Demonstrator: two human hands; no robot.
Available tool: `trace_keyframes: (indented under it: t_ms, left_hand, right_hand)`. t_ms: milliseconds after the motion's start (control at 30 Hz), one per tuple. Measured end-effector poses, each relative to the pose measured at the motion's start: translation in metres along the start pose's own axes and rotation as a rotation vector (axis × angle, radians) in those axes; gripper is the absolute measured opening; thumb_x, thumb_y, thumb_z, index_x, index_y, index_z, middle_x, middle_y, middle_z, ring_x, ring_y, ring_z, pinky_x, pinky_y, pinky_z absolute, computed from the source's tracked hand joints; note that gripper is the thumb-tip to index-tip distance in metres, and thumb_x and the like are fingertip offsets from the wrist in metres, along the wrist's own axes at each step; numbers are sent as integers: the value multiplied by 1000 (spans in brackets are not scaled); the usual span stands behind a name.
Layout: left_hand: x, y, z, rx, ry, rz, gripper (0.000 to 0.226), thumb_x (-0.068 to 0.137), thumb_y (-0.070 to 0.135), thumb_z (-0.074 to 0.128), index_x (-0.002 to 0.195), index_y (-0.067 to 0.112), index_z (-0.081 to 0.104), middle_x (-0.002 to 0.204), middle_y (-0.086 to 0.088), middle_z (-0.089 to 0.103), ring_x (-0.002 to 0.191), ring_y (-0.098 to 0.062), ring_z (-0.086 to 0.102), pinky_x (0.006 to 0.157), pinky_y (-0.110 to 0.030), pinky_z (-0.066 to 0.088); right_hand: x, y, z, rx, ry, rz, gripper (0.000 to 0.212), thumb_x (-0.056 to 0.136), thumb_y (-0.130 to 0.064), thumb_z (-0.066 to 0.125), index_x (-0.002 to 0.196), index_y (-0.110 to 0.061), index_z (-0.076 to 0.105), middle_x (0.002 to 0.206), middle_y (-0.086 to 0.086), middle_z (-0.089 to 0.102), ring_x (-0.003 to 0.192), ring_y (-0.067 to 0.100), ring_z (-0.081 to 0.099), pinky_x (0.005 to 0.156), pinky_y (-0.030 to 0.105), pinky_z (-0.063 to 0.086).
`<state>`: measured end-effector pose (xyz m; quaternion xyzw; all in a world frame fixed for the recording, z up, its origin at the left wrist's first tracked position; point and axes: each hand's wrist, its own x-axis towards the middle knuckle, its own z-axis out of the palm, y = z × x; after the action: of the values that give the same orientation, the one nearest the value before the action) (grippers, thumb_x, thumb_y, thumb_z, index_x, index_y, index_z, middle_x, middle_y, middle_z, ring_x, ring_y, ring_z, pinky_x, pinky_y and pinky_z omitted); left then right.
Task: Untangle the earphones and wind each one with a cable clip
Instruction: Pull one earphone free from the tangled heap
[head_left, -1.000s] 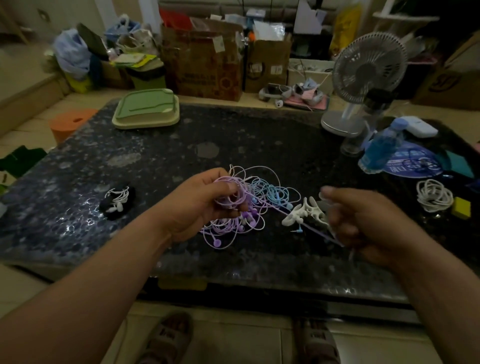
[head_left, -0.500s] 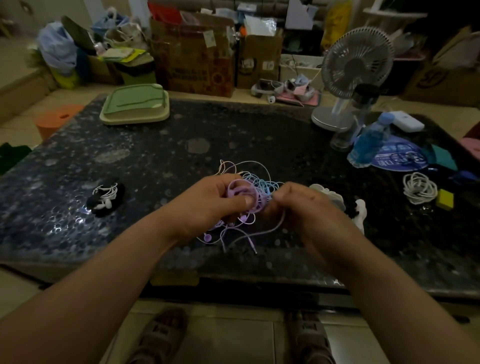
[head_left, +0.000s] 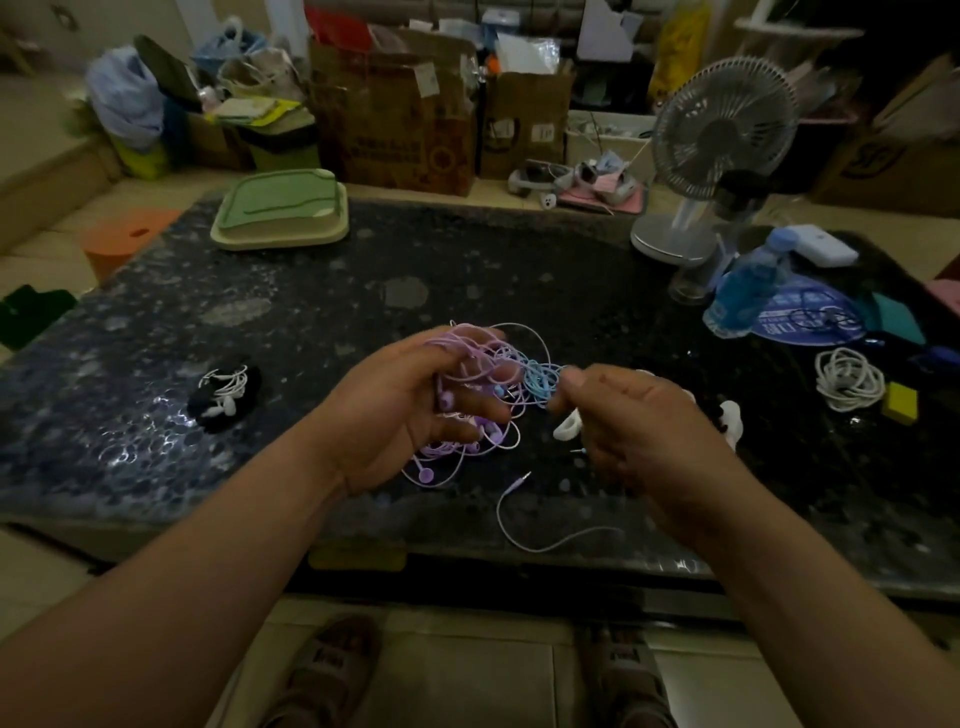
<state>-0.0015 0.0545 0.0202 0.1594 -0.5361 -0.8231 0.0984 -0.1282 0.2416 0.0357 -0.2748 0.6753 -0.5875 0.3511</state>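
Left hand gripping tangle above table, fingers curled through loops. Right hand pinching blue strand. Untangling barely starting; one white set lying clipped; clips waiting.

Past the left hand, towards the far left of the dark speckled worktop, I see a green lidded tray. Well beyond the right hand a white desk fan stands upright, with a blue bottle and a white box near its base. A yellow block lies well right of that hand. Cardboard boxes stand behind the worktop, and an orange stool sits off its left edge.
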Motion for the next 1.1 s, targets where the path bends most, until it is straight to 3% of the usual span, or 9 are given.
trace_keyframes:
  t_ms: [167, 333, 500, 700, 800, 900, 967, 1033, 1100]
  left_hand:
    - [-3, -10, 0, 77, -71, -68, 44, 106, 25, 35, 142, 14, 58, 131, -22, 68, 99, -35, 67, 72, -41, 57]
    - [-3, -14, 4, 392, 40, -31, 43, 102, 3, 46, 130, 27, 68, 123, 0, 75, 103, -24, 75, 70, -33, 58]
    - [-5, -17, -7, 576, 89, -47, 45, 95, -12, 41, 107, 15, 75, 73, -4, 73, 52, -14, 56, 46, -20, 41]
    - [0, -21, -32, 432, 359, -64, 36, 96, -11, 43, 89, 7, 73, 77, -14, 70, 54, -17, 56, 41, -19, 33]
    - [1, -21, -30, 357, 385, -60, 41, 97, -9, 39, 75, 12, 67, 59, -7, 58, 49, -16, 45, 37, -18, 28]
    - [1, -16, -17, 330, 327, -22, 43, 99, -8, 40, 69, 15, 61, 56, -4, 51, 46, -14, 41, 36, -18, 25]
    - [0, -11, -7, 324, 265, -2, 43, 98, -8, 39, 69, 15, 60, 56, -4, 50, 45, -13, 39, 37, -19, 25]
    - [0, -8, 2, 338, 224, 12, 47, 96, -10, 38, 66, 17, 62, 56, -5, 50, 45, -13, 40, 38, -19, 26]
    - [0, -7, 10, 384, 195, 24, 51, 94, -11, 39, 64, 21, 66, 57, -5, 53, 46, -13, 42, 39, -20, 27]
  right_hand:
    - [0, 6, 0, -99, -59, 95, 22, 106, -13, 46, 98, -11, 67, 69, 5, 62, 52, 14, 50, 44, 22, 37]
    - [3, 2, -6, 132, -10, 75, 26, 99, -27, 62, 77, -16, 52, 60, -2, 33, 51, 12, 22, 48, 28, 12]
    - [11, -4, -25, 550, 181, -43, 35, 87, -29, 68, 69, -23, 39, 57, -6, 26, 43, 6, 21, 42, 21, 11]
    - [4, -8, -52, 734, 376, -85, 40, 99, -21, 60, 66, -24, 38, 51, -8, 26, 45, 7, 22, 44, 21, 18]
    - [0, -7, -49, 439, 313, 36, 42, 99, -27, 60, 64, -23, 36, 53, -3, 28, 47, 12, 29, 48, 27, 24]
    - [-6, -1, -38, 77, 45, 206, 44, 91, -39, 64, 60, -20, 40, 54, 3, 29, 48, 18, 34, 49, 31, 27]
    - [-11, 1, -30, -137, -147, 263, 42, 92, -49, 61, 67, -15, 54, 53, 6, 43, 49, 21, 48, 49, 28, 41]
    - [-15, 6, -20, -304, -257, 278, 54, 92, -65, 55, 91, -12, 67, 71, 9, 70, 66, 24, 69, 65, 32, 56]
    - [-15, 9, -11, -432, -215, 165, 63, 85, -80, 52, 106, -24, 71, 99, -4, 77, 92, 12, 74, 86, 36, 59]
